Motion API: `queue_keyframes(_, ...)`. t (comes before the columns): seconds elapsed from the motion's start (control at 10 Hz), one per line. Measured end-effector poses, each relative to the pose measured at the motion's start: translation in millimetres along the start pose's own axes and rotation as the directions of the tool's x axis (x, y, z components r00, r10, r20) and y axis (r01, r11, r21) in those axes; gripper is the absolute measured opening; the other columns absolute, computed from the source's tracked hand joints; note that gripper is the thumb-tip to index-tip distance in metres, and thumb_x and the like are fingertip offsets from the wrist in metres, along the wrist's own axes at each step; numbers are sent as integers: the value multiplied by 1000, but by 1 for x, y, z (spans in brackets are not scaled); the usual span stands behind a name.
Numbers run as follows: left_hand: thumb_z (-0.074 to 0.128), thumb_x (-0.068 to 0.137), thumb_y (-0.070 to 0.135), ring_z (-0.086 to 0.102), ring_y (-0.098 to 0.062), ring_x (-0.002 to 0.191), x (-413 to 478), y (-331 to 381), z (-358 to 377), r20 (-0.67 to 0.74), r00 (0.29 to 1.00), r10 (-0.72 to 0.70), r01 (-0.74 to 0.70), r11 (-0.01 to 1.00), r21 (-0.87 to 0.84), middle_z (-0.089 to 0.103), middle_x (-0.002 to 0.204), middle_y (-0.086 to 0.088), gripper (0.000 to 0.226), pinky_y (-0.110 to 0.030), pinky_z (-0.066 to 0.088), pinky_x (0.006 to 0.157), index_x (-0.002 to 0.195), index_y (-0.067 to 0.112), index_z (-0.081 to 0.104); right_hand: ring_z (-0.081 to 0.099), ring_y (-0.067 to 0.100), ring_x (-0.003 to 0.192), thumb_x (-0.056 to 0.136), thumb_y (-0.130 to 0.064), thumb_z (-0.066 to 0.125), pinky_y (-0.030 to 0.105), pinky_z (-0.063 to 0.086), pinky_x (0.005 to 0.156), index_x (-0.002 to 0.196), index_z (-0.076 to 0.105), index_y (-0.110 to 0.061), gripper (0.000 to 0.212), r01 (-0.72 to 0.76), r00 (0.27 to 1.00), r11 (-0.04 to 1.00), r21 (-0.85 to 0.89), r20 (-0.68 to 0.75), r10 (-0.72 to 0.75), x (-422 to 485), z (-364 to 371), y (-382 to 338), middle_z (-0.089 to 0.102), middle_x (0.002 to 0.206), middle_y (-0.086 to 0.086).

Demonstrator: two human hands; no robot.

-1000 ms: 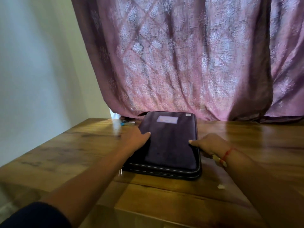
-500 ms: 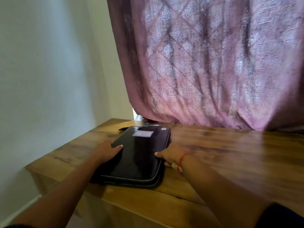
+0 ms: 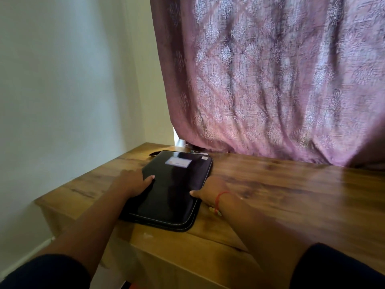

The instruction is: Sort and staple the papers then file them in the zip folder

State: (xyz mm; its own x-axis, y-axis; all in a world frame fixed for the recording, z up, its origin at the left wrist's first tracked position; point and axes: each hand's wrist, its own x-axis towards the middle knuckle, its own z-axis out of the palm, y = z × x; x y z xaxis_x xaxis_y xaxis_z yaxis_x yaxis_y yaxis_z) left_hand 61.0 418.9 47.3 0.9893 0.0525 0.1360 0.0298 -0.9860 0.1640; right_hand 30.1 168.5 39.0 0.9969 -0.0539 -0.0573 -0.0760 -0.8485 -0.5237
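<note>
A black zip folder (image 3: pixel 173 190) lies flat and closed on the wooden table (image 3: pixel 281 197), near its left end. It carries a pale label near its far edge. My left hand (image 3: pixel 133 181) grips the folder's left edge, thumb on top. My right hand (image 3: pixel 210 190) holds the right edge, thumb lying on the cover; a red thread circles that wrist. No papers show outside the folder.
A purple patterned curtain (image 3: pixel 270 80) hangs down to the table's far edge. A small metal object (image 3: pixel 199 152) lies just behind the folder. A white wall (image 3: pixel 62 90) stands to the left. A tiny paper scrap (image 3: pixel 148 236) lies near the front edge.
The camera has swung right, so the folder now sits lower left in view. The folder has slid toward the table's left end with both hands still on its side edges.
</note>
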Motion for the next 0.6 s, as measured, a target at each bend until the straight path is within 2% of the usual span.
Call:
queue_keyframes(0.1,33,103,60,57,-32,120,6,2,-1,14,1000,15,-16,996,89,62,133,-15,63,-42,39,106,140,12,51,64,23,97,83,-54,69,33,53,84,111,64,-9,53,59,998,998,14,-2,-59,-3,-4,3,68,103,7)
queue_keyframes(0.2,32,98,68,55,-31,119,7,5,-2,-19,1000,2,1,982,188,61,131,-11,67,-47,41,103,138,18,52,62,19,88,86,-53,66,29,50,77,102,65,-10,46,136,991,990,33,-7,-136,-11,-9,11,61,83,-1)
queue_keyframes(0.3,30,96,72,48,-33,128,-3,19,-5,-99,994,54,-23,957,288,52,143,-11,73,-49,40,103,143,18,45,61,19,95,85,-64,59,33,52,84,111,64,-17,54,201,972,971,-128,-101,-214,-23,-21,23,66,102,1)
queue_keyframes(0.4,20,94,75,32,-35,144,-16,49,-8,-153,968,198,-134,927,351,33,160,-9,84,-52,34,111,154,18,30,51,28,115,84,-68,54,38,47,91,126,54,-20,64,199,926,930,-309,-252,-282,-37,-43,46,54,126,7)
queue_keyframes(0.5,1,79,86,14,-36,153,-26,90,-10,-155,939,308,-235,900,367,18,168,-5,104,-56,21,119,160,23,19,34,35,134,80,-80,41,49,37,107,143,38,-25,83,116,905,873,-474,-311,-289,-49,-68,76,36,147,12)
queue_keyframes(0.6,-2,77,87,3,-33,156,-42,146,-9,-138,892,431,-365,864,347,7,170,-3,106,-58,11,122,162,25,11,20,37,144,79,-84,32,54,21,115,151,26,-31,90,46,919,852,-522,-312,-240,-58,-92,108,20,158,14)
